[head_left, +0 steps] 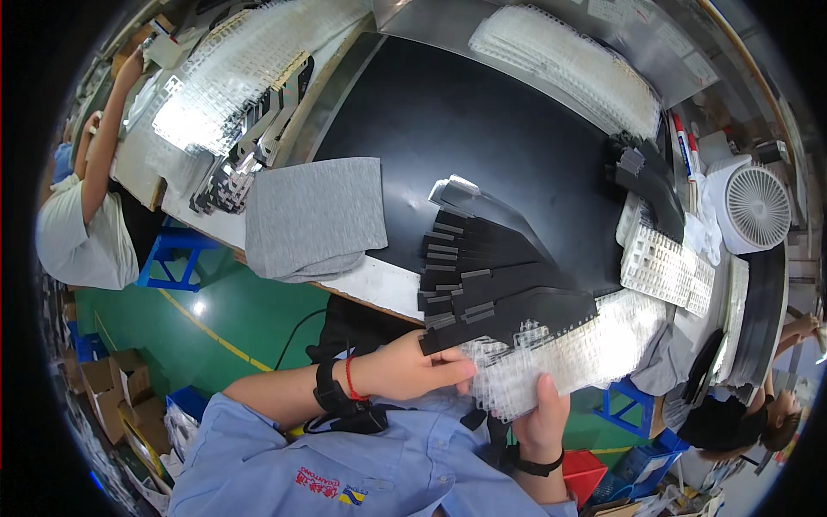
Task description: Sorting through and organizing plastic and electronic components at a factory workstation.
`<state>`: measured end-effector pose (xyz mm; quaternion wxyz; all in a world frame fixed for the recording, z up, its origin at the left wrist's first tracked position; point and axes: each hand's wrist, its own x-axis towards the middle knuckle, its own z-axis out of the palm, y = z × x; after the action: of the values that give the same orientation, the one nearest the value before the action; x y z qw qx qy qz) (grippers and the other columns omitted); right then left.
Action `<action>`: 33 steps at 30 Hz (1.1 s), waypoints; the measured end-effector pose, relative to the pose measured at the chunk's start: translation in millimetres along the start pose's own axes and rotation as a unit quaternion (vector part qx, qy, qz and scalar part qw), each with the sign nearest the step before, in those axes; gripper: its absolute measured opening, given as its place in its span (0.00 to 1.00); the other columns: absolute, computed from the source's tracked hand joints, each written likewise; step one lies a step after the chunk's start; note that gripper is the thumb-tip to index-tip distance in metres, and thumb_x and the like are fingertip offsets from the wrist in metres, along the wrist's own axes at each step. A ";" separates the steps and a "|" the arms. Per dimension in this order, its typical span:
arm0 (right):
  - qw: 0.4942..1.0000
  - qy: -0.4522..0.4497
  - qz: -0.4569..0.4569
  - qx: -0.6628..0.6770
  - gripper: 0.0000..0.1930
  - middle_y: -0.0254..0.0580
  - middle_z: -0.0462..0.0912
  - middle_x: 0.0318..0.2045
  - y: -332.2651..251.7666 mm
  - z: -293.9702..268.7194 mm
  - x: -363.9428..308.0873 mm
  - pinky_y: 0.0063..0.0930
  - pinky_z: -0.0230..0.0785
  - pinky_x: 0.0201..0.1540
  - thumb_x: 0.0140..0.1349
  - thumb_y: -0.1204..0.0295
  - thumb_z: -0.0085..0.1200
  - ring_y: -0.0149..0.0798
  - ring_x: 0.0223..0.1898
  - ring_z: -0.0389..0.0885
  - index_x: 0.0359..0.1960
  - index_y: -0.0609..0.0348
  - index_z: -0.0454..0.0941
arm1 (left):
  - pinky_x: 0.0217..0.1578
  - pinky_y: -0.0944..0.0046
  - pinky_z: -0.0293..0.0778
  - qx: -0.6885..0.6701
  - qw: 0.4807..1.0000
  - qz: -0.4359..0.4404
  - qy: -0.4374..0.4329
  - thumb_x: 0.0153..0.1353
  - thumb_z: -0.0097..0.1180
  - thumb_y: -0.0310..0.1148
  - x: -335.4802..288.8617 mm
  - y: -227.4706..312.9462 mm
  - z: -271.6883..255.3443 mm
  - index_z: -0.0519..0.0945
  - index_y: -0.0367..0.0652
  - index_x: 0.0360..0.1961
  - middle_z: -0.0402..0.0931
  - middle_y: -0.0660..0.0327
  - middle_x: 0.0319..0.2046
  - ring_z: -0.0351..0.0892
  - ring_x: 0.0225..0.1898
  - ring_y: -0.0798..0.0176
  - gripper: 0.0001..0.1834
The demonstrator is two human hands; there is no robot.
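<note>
Both of my hands grip a stack of translucent white perforated plastic sheets (560, 358) at the table's front edge. My left hand (413, 369) pinches the stack's left end, thumb pointing right. Thumb on top, my right hand (541, 418) is closed on the near edge, its other fingers hidden beneath. Just beyond the stack, a fan of black flat strips (495, 267) with grey tabs at their left ends lies on the black mat (465, 103). A shiny film piece (457, 189) rests at the fan's far end.
A folded grey cloth (319, 215) lies left of the strips. More perforated sheets (568, 65) are piled at the back, others (663, 267) at right beside black strips (655, 185) and a white fan (756, 208). Co-workers sit at left (90, 228) and right (732, 422).
</note>
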<state>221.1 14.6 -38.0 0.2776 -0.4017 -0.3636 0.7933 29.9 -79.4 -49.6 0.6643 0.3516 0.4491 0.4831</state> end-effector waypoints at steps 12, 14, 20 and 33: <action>1.000 0.012 -0.024 0.002 0.30 0.49 0.70 0.50 0.8 -8.1 -2.0 0.38 0.69 0.49 0.62 0.61 0.48 0.44 0.49 0.74 0.59 0.66 0.54 | 0.37 0.70 0.71 -0.208 0.973 -0.047 0.092 0.61 0.54 0.30 1.3 11.2 3.0 0.79 0.39 0.29 0.79 0.64 0.26 0.75 0.31 0.72 0.07; 1.000 -0.006 -0.010 0.008 0.30 0.49 0.70 0.51 -3.0 -5.5 -2.1 0.38 0.68 0.50 0.62 0.61 0.48 0.44 0.49 0.73 0.59 0.66 0.55 | 0.37 0.70 0.71 0.020 0.998 0.013 0.054 0.61 0.54 0.31 1.3 5.5 -1.6 0.80 0.39 0.26 0.79 0.63 0.27 0.75 0.31 0.72 0.09; 0.999 0.018 -0.037 -0.004 0.30 0.49 0.69 0.52 0.9 -4.5 -0.6 0.39 0.66 0.53 0.62 0.62 0.48 0.44 0.52 0.71 0.60 0.66 0.54 | 0.36 0.71 0.71 0.005 0.999 0.018 0.039 0.61 0.54 0.32 3.2 -1.3 -2.0 0.80 0.39 0.28 0.78 0.63 0.28 0.74 0.32 0.72 0.08; 0.999 0.032 -0.029 0.005 0.32 0.49 0.71 0.51 4.1 -12.4 -4.5 0.40 0.68 0.52 0.60 0.58 0.52 0.44 0.50 0.73 0.59 0.65 0.56 | 0.39 0.67 0.73 0.034 0.999 0.009 0.014 0.55 0.61 0.28 1.0 6.2 -12.6 0.79 0.38 0.40 0.79 0.59 0.36 0.77 0.38 0.70 0.11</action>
<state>233.2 13.3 -44.5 0.3138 -0.4152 -0.3618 0.7734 16.2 -76.3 -48.8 0.6411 0.3719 0.4711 0.4783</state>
